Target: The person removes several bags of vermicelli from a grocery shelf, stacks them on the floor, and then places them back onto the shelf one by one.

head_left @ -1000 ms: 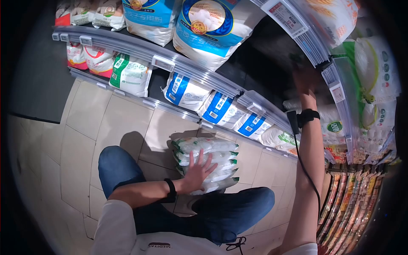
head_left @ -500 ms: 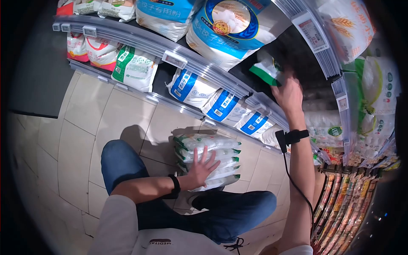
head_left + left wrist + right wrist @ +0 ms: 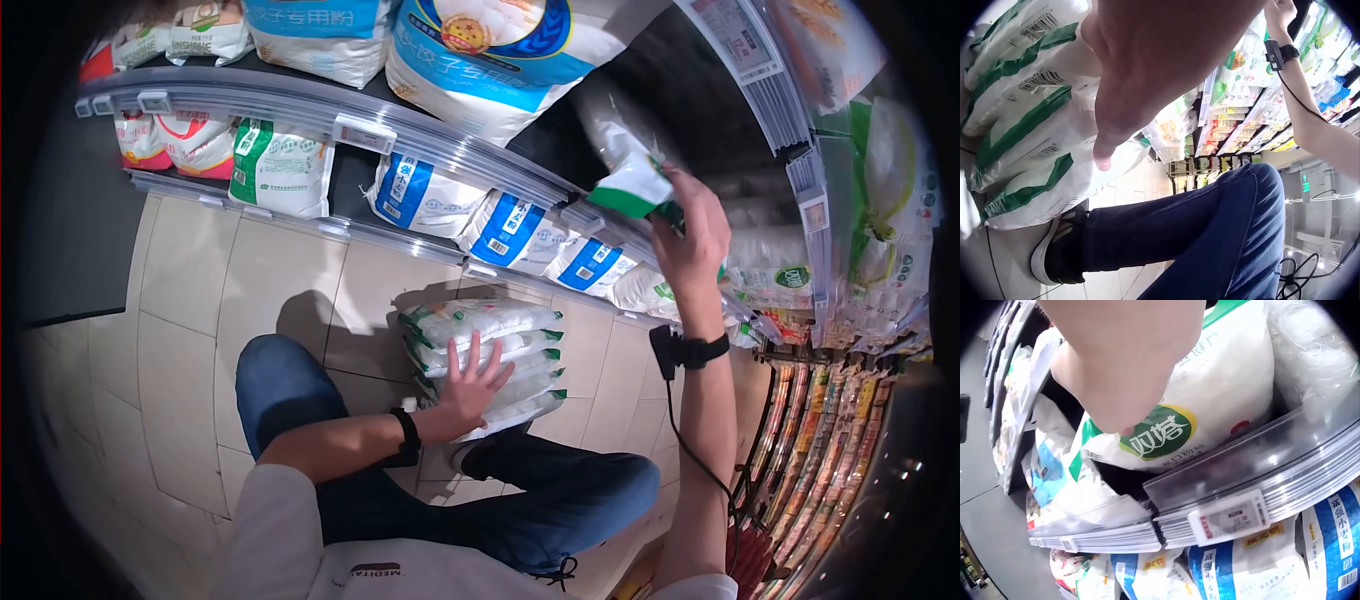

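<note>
In the head view my left hand (image 3: 465, 395) rests with spread fingers on a stack of white vermicelli bags (image 3: 535, 405) with green ends on the floor. The left wrist view shows the bags' green-banded ends (image 3: 1029, 128) piled up beside that hand. My right hand (image 3: 695, 235) is at the shelf on the right and grips a white and green vermicelli bag (image 3: 632, 170) by its near end. Seen from the right wrist, this bag (image 3: 1229, 381) lies just behind the shelf's clear front lip, its green oval label partly covered by the thumb.
Large blue and white flour bags (image 3: 480, 60) stand on the upper shelf left of my right hand. Smaller flour bags (image 3: 505, 225) line the bottom shelf. A clear shelf edge (image 3: 400, 140) with price tags runs between them. My bent knee (image 3: 600, 490) is near the stack.
My right hand has come back from deep in the dark shelf toward its front edge, bringing a vermicelli bag into sight. My left hand has stayed on the stack.
</note>
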